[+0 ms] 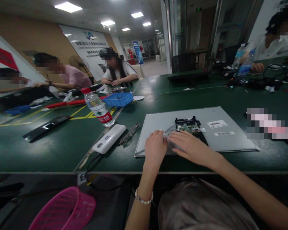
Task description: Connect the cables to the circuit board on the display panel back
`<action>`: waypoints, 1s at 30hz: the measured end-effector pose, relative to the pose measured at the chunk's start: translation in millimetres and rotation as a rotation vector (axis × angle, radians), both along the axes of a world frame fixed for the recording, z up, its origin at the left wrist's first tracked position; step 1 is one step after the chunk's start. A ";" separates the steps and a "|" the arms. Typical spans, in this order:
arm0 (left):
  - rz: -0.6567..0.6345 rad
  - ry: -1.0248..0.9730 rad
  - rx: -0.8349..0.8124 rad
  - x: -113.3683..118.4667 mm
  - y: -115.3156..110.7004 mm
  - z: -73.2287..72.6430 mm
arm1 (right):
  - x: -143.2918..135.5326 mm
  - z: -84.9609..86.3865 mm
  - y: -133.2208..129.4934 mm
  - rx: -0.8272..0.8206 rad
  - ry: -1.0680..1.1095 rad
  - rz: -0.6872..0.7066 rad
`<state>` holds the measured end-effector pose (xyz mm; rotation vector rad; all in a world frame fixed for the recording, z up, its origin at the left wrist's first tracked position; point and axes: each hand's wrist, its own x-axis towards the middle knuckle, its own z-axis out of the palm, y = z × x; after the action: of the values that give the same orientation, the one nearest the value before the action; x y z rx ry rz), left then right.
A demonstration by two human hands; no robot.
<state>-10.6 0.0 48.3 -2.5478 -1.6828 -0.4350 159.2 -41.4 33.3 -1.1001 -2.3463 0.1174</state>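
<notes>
A flat grey metal panel (158, 123), like the back of a display, lies on the green table before me. A green circuit board (187, 128) with a black frame and grey cables (171, 129) sits at its middle. My left hand (155, 146) is at the panel's near left part, fingers closed at a small whitish piece (165, 135) whose kind I cannot make out. Beside it, my right hand (194, 147) lies low over the panel, fingers stretched out towards the same piece and partly covering the board.
Left of the panel are eyeglasses (129, 134), a white power bank (109, 138) with a cable, a water bottle (99, 108) and a blue tray (119, 99). A pink basket (86, 204) stands below the table edge. Several people sit around the table.
</notes>
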 end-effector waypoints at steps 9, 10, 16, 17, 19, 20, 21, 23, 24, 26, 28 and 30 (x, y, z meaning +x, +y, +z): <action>-0.036 -0.263 -0.033 -2.8 -6.3 -33.9 | -15.5 -17.1 1.2 0.033 -0.078 -0.011; -0.028 -0.270 -0.037 -3.4 -6.0 -34.8 | -15.9 -18.8 1.0 0.037 -0.080 -0.013; -0.013 -0.306 -0.032 -4.9 -7.6 -34.3 | -17.4 -25.3 -1.9 0.055 -0.095 -0.057; -0.013 -0.315 -0.031 -5.0 -7.7 -34.1 | -17.2 -25.6 -2.6 0.054 -0.097 -0.062; -0.005 -0.325 -0.032 -4.9 -7.4 -33.9 | -16.8 -25.4 -3.7 0.046 -0.094 -0.065; 0.001 -0.328 -0.033 -4.8 -7.0 -34.0 | -16.6 -25.1 -4.2 0.039 -0.089 -0.068; 0.008 -0.328 -0.033 -4.6 -6.7 -34.2 | -16.4 -24.7 -4.7 0.029 -0.083 -0.070; 0.020 -0.326 -0.028 -4.1 -6.1 -34.8 | -16.0 -24.0 -5.9 0.008 -0.064 -0.076; 0.024 -0.324 -0.023 -3.9 -5.8 -35.2 | -15.8 -23.9 -6.7 -0.001 -0.051 -0.079; 0.029 -0.320 -0.014 -3.4 -5.6 -35.7 | -15.6 -24.4 -8.5 -0.017 -0.027 -0.089; 0.030 -0.315 -0.007 -3.2 -5.8 -36.0 | -15.7 -25.8 -10.3 -0.029 -0.009 -0.101; 0.031 -0.307 0.001 -3.2 -6.1 -36.3 | -16.0 -28.1 -11.3 -0.036 0.008 -0.106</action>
<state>-13.8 -6.1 11.9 -2.5551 -1.8067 -0.8631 143.2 -52.8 5.2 -1.2365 -2.2809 0.1250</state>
